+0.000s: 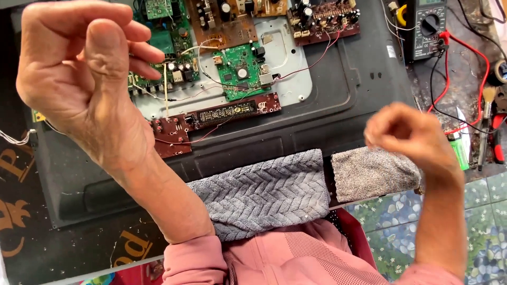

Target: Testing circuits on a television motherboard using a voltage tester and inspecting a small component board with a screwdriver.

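Green circuit board [240,71] beneath raised left hand [79,74]; right hand [409,134] curled, blurred.

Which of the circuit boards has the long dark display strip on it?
The narrow reddish-brown circuit board at the front edge of the cluster; the green boards and brown boards behind carry none.

The big back panel [327,100] is showing as matt black plastic, lightly scuffed. A bare metal plate [285,53] is lying dull grey under glossy green circuit boards [240,71] and a brown one [211,119]. The grey cloth [269,190] is looking soft and ribbed in a herringbone weave; the smaller towel [369,171] is looking nubbly. The multimeter [429,26] is showing matt dark plastic, its leads [475,68] shining in smooth red insulation.
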